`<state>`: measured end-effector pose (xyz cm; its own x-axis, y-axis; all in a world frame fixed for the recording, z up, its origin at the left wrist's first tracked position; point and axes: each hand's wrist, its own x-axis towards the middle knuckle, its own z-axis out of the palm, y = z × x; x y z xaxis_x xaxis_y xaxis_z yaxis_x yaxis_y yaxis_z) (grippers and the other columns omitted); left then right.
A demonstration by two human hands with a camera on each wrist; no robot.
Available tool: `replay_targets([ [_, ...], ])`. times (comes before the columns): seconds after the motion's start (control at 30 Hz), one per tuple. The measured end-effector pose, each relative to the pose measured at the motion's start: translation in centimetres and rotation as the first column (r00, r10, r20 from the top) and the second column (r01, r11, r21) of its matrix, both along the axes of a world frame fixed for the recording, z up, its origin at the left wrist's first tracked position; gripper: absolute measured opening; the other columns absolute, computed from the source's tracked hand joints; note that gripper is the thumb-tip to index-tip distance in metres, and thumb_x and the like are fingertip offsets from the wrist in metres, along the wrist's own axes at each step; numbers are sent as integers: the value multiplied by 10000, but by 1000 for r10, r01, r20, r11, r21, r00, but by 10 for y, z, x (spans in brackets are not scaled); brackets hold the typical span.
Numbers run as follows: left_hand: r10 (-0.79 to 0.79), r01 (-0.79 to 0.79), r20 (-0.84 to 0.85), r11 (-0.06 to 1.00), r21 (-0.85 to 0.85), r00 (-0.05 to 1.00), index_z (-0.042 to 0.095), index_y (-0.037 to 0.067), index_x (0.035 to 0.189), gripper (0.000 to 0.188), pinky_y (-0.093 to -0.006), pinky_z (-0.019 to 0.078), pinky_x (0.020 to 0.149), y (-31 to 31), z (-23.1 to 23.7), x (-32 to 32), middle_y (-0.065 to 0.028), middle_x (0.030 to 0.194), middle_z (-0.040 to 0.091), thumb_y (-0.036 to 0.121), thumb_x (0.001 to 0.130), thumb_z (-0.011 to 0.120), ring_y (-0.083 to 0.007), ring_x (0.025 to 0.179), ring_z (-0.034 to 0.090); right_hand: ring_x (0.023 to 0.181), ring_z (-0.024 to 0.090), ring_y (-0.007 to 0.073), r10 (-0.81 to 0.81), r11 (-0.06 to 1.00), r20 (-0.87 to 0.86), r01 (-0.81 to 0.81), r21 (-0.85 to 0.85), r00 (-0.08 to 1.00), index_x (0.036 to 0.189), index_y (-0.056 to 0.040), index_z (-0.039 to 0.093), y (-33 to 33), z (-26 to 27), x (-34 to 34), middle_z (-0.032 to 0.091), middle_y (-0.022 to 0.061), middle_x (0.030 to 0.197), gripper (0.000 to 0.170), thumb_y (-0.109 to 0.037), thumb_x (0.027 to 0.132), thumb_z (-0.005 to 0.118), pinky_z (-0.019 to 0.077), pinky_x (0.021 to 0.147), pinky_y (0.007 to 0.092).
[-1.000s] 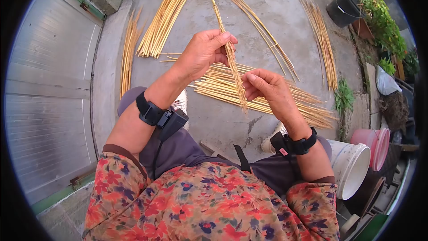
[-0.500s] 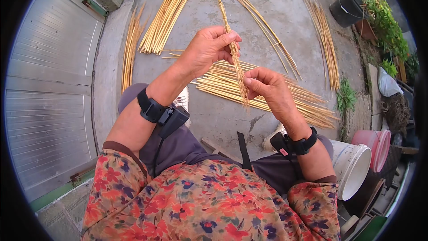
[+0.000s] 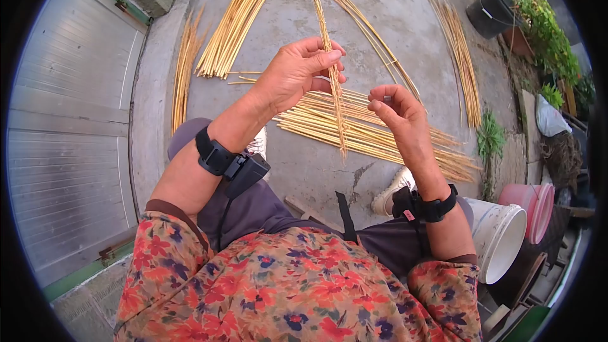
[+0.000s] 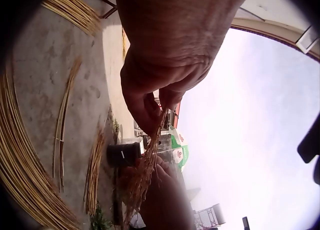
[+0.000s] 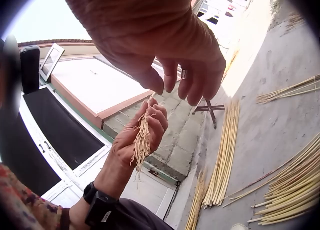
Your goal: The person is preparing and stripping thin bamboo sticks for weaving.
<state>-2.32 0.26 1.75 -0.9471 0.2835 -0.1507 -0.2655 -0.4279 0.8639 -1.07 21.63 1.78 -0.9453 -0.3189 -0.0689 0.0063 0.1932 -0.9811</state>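
My left hand (image 3: 297,73) pinches a dry reed stalk (image 3: 322,22) between thumb and fingers, at its feathery seed head. The thin head (image 3: 338,114) hangs below that grip, its tip over the paving. My right hand (image 3: 405,117) is raised to the right of it, apart from the stalk, thumb and fingers loosely bent around a gap. In the right wrist view, a ring (image 5: 184,74) shows on a finger of this hand. The frayed seed head (image 5: 142,140) lies across the left hand there. Beneath both hands lies a pile of reeds (image 3: 354,133).
A large reed bundle (image 3: 244,22) and a narrow one (image 3: 185,76) lie at the left. Several stalks (image 3: 373,31) lie ahead, another bundle (image 3: 461,57) to the right. A white bucket (image 3: 500,234), a pink bucket (image 3: 532,209) and a black bucket (image 3: 491,9) stand along the right side.
My right hand has let go of the seed head's lower part and moved right and slightly up, its fingers parting. The left hand keeps its grip at nearly the same place.
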Motion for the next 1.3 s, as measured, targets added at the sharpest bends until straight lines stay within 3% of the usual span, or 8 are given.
replay_targets([
  [0.1, 50, -52, -83, 998, -22, 995, 550, 43, 1008, 182, -298, 533, 675, 1, 0, 0, -49, 841, 576, 171, 879, 551, -151, 797, 605, 711, 530, 54, 47, 989, 58, -39, -142, 997, 915, -7, 582, -1, 7, 1, 577, -1, 786, 135, -110, 831, 604, 446, 666, 197],
  [0.2, 44, -45, -118, 999, -4, 992, 545, 42, 1014, 183, -305, 537, 693, 2, 1, 0, -55, 856, 581, 168, 881, 548, -162, 813, 607, 702, 529, 57, 160, 986, 67, -156, -66, 985, 913, -2, 580, -11, 10, 13, 576, 2, 782, 150, -117, 826, 621, 452, 639, 199],
  [0.3, 93, -93, -131, 996, 12, 987, 544, 40, 1013, 181, -305, 537, 699, 3, 0, 1, -60, 870, 584, 163, 880, 549, -168, 812, 607, 688, 523, 56, 99, 995, 58, -99, 9, 993, 907, 1, 580, -19, 2, 16, 573, 3, 773, 152, -119, 825, 625, 449, 594, 200],
  [0.57, 86, -88, -110, 996, -19, 990, 554, 30, 1002, 183, -283, 528, 685, 7, 4, 6, -56, 876, 590, 142, 859, 579, -151, 820, 599, 569, 450, 26, 170, 975, 194, -135, -179, 966, 883, 2, 589, -21, -3, 9, 519, -30, 629, 127, -121, 851, 592, 370, 505, 182],
  [0.67, -54, 35, -110, 985, -171, 992, 573, 31, 970, 176, -255, 518, 662, 6, 0, 8, -42, 839, 596, 146, 841, 605, -124, 776, 597, 570, 445, 24, 140, 981, 162, -115, -156, 977, 876, 6, 585, -20, -3, 6, 516, -33, 632, 125, -118, 860, 579, 371, 505, 181],
  [0.77, -113, 103, -72, 986, -132, 991, 586, 31, 945, 169, -239, 513, 651, 5, -3, 9, -31, 802, 603, 151, 830, 620, -103, 725, 592, 589, 453, 31, 143, 987, 89, -135, -92, 986, 871, 11, 581, -17, -1, 2, 526, -26, 657, 143, -132, 869, 569, 378, 518, 188],
  [0.97, -99, 88, -83, 987, -134, 992, 573, 25, 953, 166, -236, 518, 628, 8, -2, 9, -46, 802, 613, 143, 841, 603, -107, 698, 600, 628, 462, 47, 166, 975, 133, -142, -172, 977, 869, 12, 575, -12, 2, -3, 524, -18, 679, 171, -156, 885, 547, 391, 555, 200],
  [1.3, -66, 39, -149, 983, -177, 987, 544, 3, 935, 162, -243, 531, 625, 14, -9, 10, -58, 785, 596, 130, 848, 594, -123, 690, 610, 658, 494, 58, 31, 1000, -14, -31, -2, 999, 876, 9, 564, -17, -2, 3, 547, 16, 746, 91, -77, 848, 576, 422, 568, 220],
])
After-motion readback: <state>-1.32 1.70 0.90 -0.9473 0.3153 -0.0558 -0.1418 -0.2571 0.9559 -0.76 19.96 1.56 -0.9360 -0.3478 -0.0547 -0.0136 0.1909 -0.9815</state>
